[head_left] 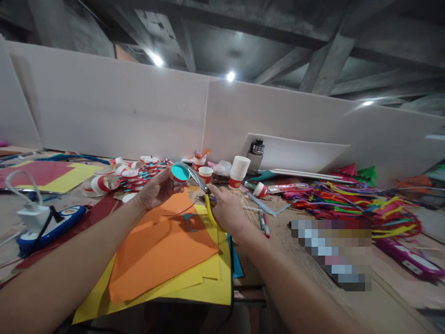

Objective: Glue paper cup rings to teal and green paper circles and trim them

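My left hand (157,189) grips a short red paper cup (180,172) on its side, with a turquoise disc covering the end that faces me. In my right hand (226,206) are scissors (206,190) with yellow handles. Their metal blades reach up to the right edge of the turquoise disc; whether they touch it I cannot tell. Below both hands lies a sheet of orange paper (163,260) over yellow sheets (194,293). A turquoise paper offcut (190,222) rests on the orange sheet, beside a thin red strip.
Cut red-and-white cups (130,174) crowd the back left. A stack of paper cups (239,170) and a bottle (255,155) stand at the back. Colourful pipe cleaners (347,199) lie right, a blue-and-white power strip (52,232) left. One area at right is pixelated.
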{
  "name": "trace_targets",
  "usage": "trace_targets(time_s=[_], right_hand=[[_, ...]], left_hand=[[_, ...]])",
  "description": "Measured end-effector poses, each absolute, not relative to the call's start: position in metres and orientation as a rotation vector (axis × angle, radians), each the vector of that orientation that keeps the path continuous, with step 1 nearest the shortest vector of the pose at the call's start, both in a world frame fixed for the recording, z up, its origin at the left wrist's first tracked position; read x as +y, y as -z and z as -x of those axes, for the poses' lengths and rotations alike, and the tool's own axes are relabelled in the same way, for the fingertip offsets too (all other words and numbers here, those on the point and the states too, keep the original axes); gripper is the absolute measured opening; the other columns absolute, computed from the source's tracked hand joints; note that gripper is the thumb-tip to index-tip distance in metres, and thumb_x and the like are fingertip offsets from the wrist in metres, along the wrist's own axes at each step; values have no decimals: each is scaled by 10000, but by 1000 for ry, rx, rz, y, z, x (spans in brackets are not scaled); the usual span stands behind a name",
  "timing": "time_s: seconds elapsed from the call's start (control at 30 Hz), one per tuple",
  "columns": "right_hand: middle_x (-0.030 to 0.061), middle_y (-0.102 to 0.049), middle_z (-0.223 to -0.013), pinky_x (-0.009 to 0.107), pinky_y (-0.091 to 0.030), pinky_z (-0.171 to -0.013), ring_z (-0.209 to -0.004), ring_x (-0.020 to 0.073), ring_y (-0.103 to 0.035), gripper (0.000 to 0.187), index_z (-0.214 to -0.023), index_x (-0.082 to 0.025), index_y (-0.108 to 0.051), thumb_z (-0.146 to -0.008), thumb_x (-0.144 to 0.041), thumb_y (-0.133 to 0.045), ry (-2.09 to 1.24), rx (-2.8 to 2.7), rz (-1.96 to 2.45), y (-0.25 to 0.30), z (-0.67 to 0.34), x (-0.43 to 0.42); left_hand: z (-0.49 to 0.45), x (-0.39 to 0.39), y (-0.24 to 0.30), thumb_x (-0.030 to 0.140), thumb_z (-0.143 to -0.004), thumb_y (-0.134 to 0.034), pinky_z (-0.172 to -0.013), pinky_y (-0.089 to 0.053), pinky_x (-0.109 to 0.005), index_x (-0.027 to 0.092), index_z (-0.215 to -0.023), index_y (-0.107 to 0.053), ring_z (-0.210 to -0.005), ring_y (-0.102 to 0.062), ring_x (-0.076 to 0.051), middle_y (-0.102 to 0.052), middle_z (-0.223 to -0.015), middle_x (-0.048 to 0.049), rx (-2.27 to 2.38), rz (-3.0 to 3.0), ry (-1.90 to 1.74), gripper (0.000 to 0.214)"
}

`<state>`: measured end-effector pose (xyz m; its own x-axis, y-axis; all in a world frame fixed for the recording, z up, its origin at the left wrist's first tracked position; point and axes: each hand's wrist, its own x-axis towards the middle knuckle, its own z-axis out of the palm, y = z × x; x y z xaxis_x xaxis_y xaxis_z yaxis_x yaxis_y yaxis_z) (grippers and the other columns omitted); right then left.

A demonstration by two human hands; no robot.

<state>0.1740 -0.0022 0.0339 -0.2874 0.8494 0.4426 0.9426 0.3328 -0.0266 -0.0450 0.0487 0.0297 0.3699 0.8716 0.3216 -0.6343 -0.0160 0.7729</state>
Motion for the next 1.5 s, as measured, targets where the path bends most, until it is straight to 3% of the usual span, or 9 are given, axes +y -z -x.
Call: trace_targets(time_s=[0.3, 0.87, 1.3, 1.5], right_hand=[[84, -599, -1047, 298, -410, -687, -866, 222, -612, 377, -1277, -260, -489, -914, -334, -413, 370, -2236, 1595, -34, -174, -2], [82, -648, -1049, 290, -418, -715, -887, 214, -626, 358, -1245, -236, -521, -904, -230, -414, 297, -2252, 1545, -34, -173, -3], [82, -640, -1066, 282, -415, -746, -910, 213, -621, 366, -1252, -252, -529, -893, -246, -459, 270, -2222, 1562, -37, -172, -5], [78, -633, -1053, 289, -415, -718, -883, 217, -620, 390, -1273, -258, -512, -889, -235, -447, 307, -2231, 1567, -36, -172, -5]], left_hand=[[46, 49, -30, 417, -925, -453, -567, -565, -258, 83, -984, -655, -684, -706, -203, -731, -838, -129, 338, -1016, -1192, 394], [47, 51, -32, 525, -891, -455, -613, -575, -290, 98, -975, -653, -721, -706, -214, -725, -858, -127, 327, -1013, -1188, 478], [48, 51, -31, 439, -916, -467, -642, -578, -273, 96, -1041, -640, -751, -707, -195, -725, -889, -126, 331, -978, -1229, 404], [48, 51, -32, 446, -924, -444, -749, -578, -339, 91, -1089, -628, -814, -711, -220, -729, -890, -132, 317, -980, -1217, 433]])
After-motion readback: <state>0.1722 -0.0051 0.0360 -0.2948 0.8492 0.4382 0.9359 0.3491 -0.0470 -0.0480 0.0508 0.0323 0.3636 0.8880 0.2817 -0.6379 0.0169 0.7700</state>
